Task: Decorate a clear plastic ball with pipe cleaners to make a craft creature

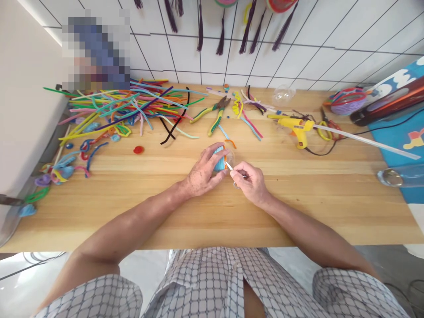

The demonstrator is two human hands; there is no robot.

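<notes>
My left hand [202, 173] is closed over a small clear plastic ball partly wrapped in light blue pipe cleaner [219, 165], pressing it down near the middle of the table. An orange pipe cleaner strip [225, 157] runs along the edge of the blue coils, and the bare clear part shows to its right. In my right hand [251, 182] is a pair of small scissors [229, 166], its pointed tip touching the orange strip; part of a finger loop shows below the fingers. A short orange piece [231, 143] lies just beyond the ball.
Many colourful pipe cleaners [132, 104] are heaped at the back left. Green-and-yellow pliers [217, 112] lie beyond my hands. A yellow glue gun [300, 130] with a long glue stick rests at right, its cord trailing. A red pompom-like piece [138, 150] sits at left.
</notes>
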